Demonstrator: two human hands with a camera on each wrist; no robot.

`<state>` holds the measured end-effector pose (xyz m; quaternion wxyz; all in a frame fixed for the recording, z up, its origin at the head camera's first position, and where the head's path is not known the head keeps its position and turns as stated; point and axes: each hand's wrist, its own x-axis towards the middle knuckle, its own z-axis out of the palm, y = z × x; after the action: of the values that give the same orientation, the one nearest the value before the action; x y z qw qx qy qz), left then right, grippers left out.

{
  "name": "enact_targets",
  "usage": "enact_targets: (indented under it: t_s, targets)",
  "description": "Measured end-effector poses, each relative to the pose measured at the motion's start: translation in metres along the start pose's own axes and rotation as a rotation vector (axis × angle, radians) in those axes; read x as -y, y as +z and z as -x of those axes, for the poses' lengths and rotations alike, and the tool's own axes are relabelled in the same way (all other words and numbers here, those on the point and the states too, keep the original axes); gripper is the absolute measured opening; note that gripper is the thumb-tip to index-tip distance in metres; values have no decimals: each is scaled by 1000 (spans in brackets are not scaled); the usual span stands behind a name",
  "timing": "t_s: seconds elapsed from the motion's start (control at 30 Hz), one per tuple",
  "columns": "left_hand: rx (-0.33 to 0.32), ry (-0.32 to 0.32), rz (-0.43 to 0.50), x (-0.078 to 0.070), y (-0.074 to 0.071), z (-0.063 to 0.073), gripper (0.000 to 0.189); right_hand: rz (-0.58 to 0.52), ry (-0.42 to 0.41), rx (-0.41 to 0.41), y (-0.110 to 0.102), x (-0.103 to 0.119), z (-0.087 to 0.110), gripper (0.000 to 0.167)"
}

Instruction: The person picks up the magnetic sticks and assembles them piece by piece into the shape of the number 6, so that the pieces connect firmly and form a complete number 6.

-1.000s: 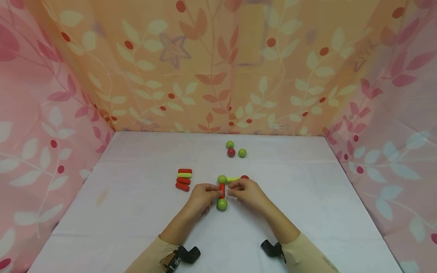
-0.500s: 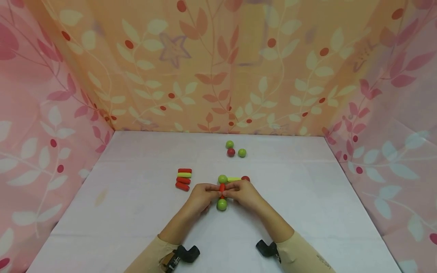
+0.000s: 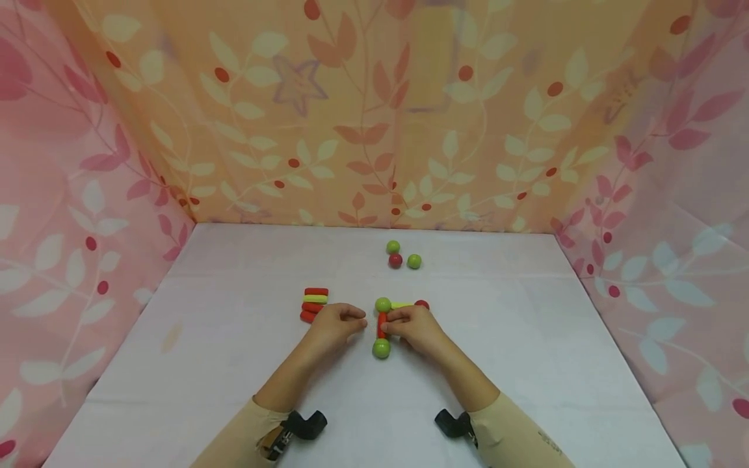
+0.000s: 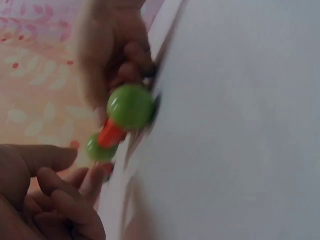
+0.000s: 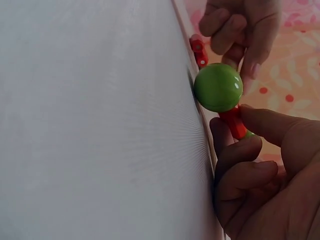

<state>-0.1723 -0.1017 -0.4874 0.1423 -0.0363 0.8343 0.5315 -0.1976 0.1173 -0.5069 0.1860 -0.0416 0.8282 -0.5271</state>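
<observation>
In the head view, my right hand [image 3: 419,328] pinches a red rod [image 3: 382,318] between thumb and fingers. A green ball [image 3: 381,349] sits on the rod's near end and another green ball [image 5: 218,87] fills the right wrist view's middle. At the rod's far end is a second green ball [image 3: 383,304], from which a yellow-green rod [image 3: 400,304] runs right to a red ball [image 3: 422,303], partly hidden by my right hand. My left hand [image 3: 329,330] is apart from the rod, to its left, holding nothing, its fingers loosely bent.
Left of the joined pieces lies a row of loose rods, red [image 3: 316,291] and yellow-green [image 3: 315,299], the nearest overlapped by my left hand. Farther back are a loose red ball [image 3: 395,260] and two green balls [image 3: 414,261]. Patterned cloth [image 3: 363,117] surrounds the white table [image 3: 497,292].
My right hand has come in and taken hold of the red rod. My left hand has let go of it and moved left, toward the loose rods.
</observation>
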Motion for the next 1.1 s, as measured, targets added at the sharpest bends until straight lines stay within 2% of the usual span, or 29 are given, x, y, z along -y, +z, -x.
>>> enact_targets:
  t_s: [0.1, 0.27, 0.4, 0.5, 0.6, 0.73, 0.87, 1.1]
  targets:
    - [-26, 54, -50, 0, -24, -6, 25, -1, 26, -10, 0, -1, -3, 28]
    - [-25, 154, -158, 8, -71, -26, 30, -34, 57, -26, -1, -1, -5, 29]
    - [-10, 179, -277, 21, -103, -44, 33, -67, 78, -40, -2, 1, -6, 29]
    - [9, 181, -375, 29, -120, -55, 33, -79, 84, -36, -1, 2, -7, 29]
    - [52, 182, -420, 34, -131, -62, 31, -83, 92, -31, 1, 3, -7, 28]
    - [121, 190, -452, 34, -135, -70, 28, -87, 102, -33, 0, 4, -7, 27]
    - [197, 164, -454, 35, -136, -77, 29, -86, 104, -38, -1, 6, -6, 27]
    - [281, 103, -403, 39, -142, -87, 31, -81, 104, -34, 1, 4, -9, 29]
